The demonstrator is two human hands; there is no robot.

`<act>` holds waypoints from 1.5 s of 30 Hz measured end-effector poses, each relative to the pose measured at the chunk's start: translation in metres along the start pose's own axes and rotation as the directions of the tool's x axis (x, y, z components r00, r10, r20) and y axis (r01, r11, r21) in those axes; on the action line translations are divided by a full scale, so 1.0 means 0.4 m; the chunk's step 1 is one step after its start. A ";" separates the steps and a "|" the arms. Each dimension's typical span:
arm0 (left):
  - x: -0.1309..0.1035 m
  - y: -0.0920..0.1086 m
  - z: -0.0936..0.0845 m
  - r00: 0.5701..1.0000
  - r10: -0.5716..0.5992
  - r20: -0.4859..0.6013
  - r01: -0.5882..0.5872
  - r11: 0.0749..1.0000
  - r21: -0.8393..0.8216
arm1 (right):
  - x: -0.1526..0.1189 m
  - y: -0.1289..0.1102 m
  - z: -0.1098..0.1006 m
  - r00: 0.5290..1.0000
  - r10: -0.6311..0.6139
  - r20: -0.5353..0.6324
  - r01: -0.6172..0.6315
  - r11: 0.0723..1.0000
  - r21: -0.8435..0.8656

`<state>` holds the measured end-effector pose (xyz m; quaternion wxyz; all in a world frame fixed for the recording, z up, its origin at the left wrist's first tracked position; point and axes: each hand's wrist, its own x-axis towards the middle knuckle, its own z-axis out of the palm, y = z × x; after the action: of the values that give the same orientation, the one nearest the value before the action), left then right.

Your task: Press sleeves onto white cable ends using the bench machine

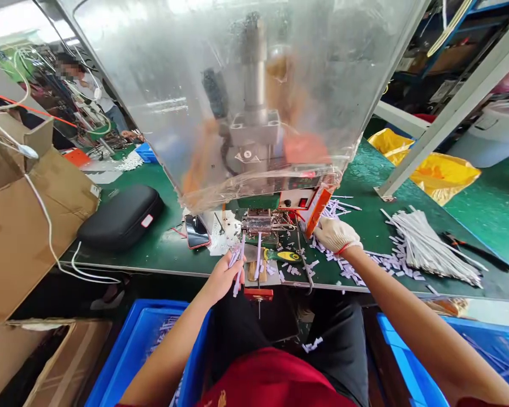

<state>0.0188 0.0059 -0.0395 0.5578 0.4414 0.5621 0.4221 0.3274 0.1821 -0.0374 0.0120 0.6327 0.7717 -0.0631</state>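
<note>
My left hand (224, 278), bare, is closed around a few thin lilac strips (237, 282) in front of the press. My right hand (337, 235), in a white glove, is curled beside the press's orange side panel (318, 212); what its fingertips hold, if anything, is hidden. Between my hands, a single lilac strip (259, 251) sticks out toward me from the metal die (258, 224) of the press. A scraper with a yellow and black handle (287, 256) lies below the die. Short lilac pieces (356, 267) are scattered around my right hand.
A cloudy plastic guard (178, 102) hangs before the press. White strips (432, 243) and black-handled pliers (479, 251) lie at right. A phone (197, 231) and black case (121, 217) sit at left. Blue bins (142, 316) flank my legs. Another person (97, 90) is at far left.
</note>
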 end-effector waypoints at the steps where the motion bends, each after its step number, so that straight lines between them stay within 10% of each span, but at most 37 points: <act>1: -0.003 0.000 0.000 1.000 0.006 -0.008 -0.006 1.000 0.007 | 0.009 0.003 0.001 1.000 0.007 0.005 -0.007 1.000 -0.003; 6: -0.009 0.003 -0.005 0.998 0.025 -0.062 -0.024 0.999 0.021 | -0.005 0.008 -0.032 0.998 0.056 -0.036 -0.057 0.998 -0.026; 11: -0.009 0.018 0.010 0.991 0.045 -0.128 -0.052 0.997 -0.055 | -0.183 -0.078 -0.125 0.987 0.085 -0.137 -0.034 0.941 0.337; 16: -0.026 0.058 0.055 0.987 0.114 -0.114 -0.129 0.983 -0.131 | -0.354 -0.277 -0.135 0.961 -0.166 -0.220 0.276 0.599 0.752; 19: -0.032 0.072 0.062 0.980 0.177 -0.091 -0.177 0.984 0.007 | -0.354 -0.356 -0.090 0.970 -0.159 -0.182 0.231 0.399 0.887; 24: 0.025 0.051 0.057 0.937 0.156 -0.312 -0.096 0.975 0.200 | -0.326 -0.328 -0.044 0.999 -0.027 0.045 -0.045 0.017 0.999; 28: 0.093 0.033 0.087 0.977 0.046 -0.209 -0.040 0.999 0.032 | -0.348 -0.274 -0.046 0.980 -0.150 0.131 -0.160 -0.201 0.966; 36: 0.012 0.020 0.000 0.992 -0.022 -0.122 -0.009 0.970 -0.242 | -0.298 -0.302 -0.021 0.970 -0.184 0.158 -0.169 -0.048 0.984; 45: -0.106 -0.096 -0.082 0.945 -0.155 -0.289 0.028 0.917 -0.398 | -0.204 -0.361 0.047 0.985 -0.089 0.150 -0.136 0.151 0.979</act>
<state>-0.0155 -0.0442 -0.0650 0.5566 0.2219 0.5691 0.5630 0.2012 0.0727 -0.0362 -0.3353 0.4912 0.5298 -0.6046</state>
